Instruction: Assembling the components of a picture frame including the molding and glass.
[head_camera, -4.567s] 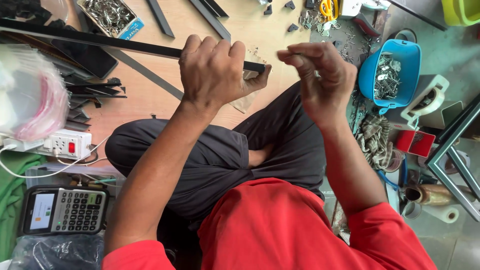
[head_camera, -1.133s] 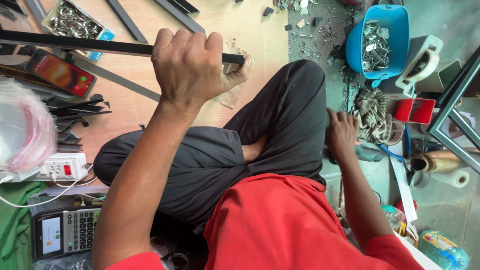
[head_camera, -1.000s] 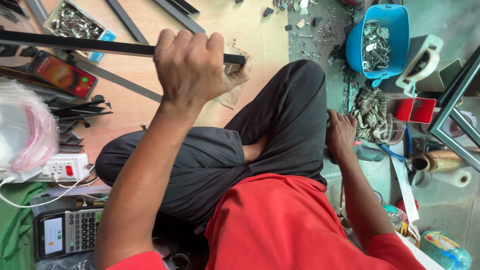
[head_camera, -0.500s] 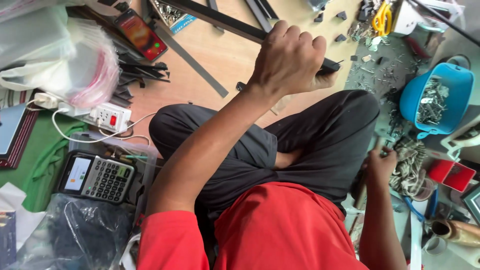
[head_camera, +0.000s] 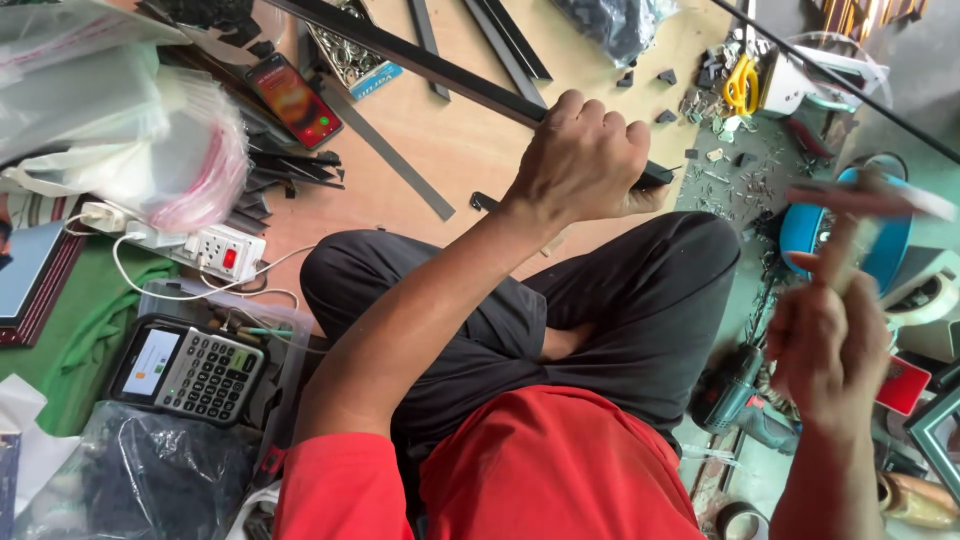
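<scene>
Head view: the left hand (head_camera: 585, 165) has its grip clamped around a long black bar (head_camera: 420, 62), which slants across the wooden floor (head_camera: 450, 150) above the crossed legs. The right hand (head_camera: 825, 345) is raised near a blue tub (head_camera: 800, 230), blurred; its fingers pinch a thin reddish tool (head_camera: 870, 200).

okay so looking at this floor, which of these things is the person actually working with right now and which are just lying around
In use:
left hand gripping the black bar
right hand raised, holding a blurred tool

Lying about:
calculator
phone
power strip
yellow scissors
drill
blue tub
</scene>
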